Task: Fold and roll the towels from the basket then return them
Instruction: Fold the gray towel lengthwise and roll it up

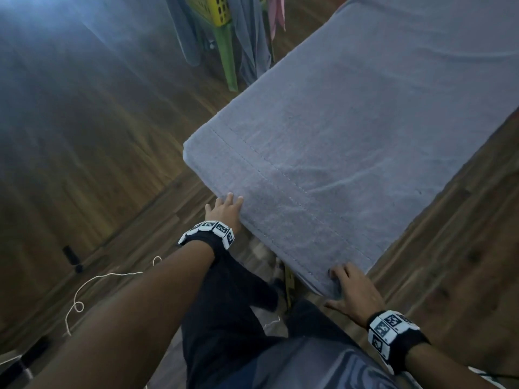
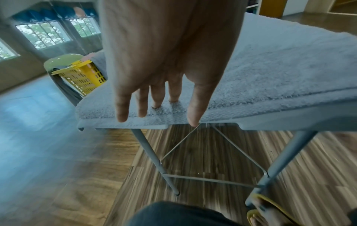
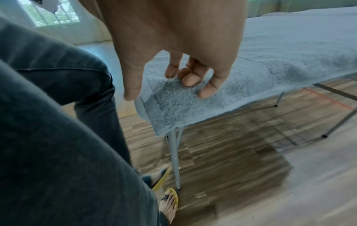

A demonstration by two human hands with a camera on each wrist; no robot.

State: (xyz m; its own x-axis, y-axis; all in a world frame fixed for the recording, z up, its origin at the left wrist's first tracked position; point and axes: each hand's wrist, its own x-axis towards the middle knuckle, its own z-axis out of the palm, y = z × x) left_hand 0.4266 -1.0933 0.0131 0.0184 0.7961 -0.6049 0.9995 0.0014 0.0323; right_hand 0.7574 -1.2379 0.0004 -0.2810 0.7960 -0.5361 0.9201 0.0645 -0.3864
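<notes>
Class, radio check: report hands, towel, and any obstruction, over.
Left hand open, fingers on the grey towel near edge. Right hand fingers curled on the near corner. Towel spread flat over table. Nothing in the way.

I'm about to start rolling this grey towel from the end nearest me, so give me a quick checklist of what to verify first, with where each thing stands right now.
1. Towel spread flat along the table: ok, only faint ripples near the near end.
2. Left hand on the near edge: ok, its straight fingers rest on the nap.
3. Right hand on the near corner: ok, its fingers curl into the nap.
4. Near hem square with the table end: ok, though the right corner overhangs slightly.
5. Far end lying straight: cannot tell, out of view.
6. Yellow basket ready for the return: ok, on the green stool beyond the table.
</notes>
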